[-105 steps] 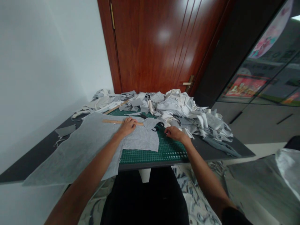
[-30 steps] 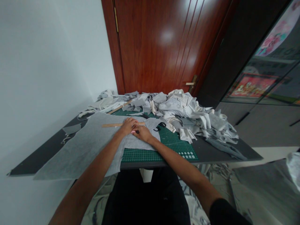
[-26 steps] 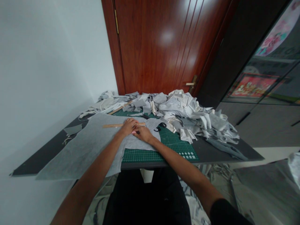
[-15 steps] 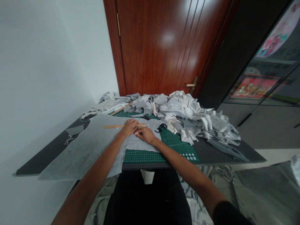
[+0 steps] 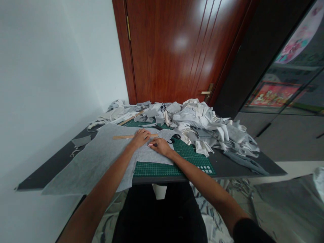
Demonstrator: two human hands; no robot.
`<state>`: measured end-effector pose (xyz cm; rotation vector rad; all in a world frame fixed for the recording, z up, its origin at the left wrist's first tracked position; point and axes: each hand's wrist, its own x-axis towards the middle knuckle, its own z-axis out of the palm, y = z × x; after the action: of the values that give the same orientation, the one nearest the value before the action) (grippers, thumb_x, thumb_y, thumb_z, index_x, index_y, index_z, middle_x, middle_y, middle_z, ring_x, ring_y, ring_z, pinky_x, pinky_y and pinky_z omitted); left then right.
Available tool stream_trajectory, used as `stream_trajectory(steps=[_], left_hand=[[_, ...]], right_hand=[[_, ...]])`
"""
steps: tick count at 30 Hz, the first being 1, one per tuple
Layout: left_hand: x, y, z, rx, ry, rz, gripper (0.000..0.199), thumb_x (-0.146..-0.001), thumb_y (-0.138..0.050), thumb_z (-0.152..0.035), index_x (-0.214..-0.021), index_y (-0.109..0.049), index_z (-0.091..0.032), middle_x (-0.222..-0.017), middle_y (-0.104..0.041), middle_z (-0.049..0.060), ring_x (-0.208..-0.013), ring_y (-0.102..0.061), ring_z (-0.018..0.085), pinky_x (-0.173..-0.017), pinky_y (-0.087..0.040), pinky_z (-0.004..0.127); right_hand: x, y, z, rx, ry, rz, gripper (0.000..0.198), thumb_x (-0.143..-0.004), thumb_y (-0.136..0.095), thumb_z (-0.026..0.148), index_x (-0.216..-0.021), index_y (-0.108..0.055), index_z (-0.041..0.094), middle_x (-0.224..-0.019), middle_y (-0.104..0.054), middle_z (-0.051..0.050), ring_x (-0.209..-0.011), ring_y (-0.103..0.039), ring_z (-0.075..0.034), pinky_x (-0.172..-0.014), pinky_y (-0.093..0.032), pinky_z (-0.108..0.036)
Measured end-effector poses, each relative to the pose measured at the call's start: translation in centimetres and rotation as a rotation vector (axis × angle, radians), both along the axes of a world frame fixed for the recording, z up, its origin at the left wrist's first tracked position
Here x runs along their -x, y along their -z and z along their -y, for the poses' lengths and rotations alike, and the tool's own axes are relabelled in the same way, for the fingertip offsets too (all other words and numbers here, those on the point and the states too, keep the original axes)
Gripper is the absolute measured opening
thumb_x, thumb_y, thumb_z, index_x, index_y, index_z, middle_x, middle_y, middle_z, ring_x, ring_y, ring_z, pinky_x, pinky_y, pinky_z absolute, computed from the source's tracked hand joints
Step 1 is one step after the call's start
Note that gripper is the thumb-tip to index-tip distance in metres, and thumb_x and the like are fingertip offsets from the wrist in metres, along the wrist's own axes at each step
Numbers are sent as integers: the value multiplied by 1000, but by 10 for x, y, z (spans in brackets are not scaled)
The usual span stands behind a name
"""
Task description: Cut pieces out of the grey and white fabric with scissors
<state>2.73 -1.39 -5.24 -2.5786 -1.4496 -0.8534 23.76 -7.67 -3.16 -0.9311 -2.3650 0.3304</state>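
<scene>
Pinched in the right hand (image 5: 162,147) is a small pink piece (image 5: 150,145), just beside the wooden ruler (image 5: 123,137), which the left hand (image 5: 141,138), open, holds down on grey cloth (image 5: 106,148). Cloth and ruler are laid out; no line or cut along the ruler can be made out. Scissors (image 5: 176,136), partly covered by a scrap (image 5: 165,134), and heaped offcuts (image 5: 194,116) crowd the far side.

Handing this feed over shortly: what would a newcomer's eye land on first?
The glossy red-brown door towers behind, above a heap of pale fabric scraps on the dark table. Nearer, the left hand rests on a wooden ruler on grey cloth; the right hand beside it holds a small pink item.
</scene>
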Motion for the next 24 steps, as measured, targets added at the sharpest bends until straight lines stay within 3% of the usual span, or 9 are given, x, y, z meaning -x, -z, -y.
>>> stream_trajectory(steps=[24], left_hand=[[3,-1,-3,-15,7,20,22,-95,-54,-32,-107,-70,-22,-106,-66,9,-105,-55,28,-99,-43,45]], right_hand=[[-42,-1,10,31,48,-13,19,-97,-65,32,-101,-82,25,-103,-76,-5,-85,-69,-16,-79,-47,-25]])
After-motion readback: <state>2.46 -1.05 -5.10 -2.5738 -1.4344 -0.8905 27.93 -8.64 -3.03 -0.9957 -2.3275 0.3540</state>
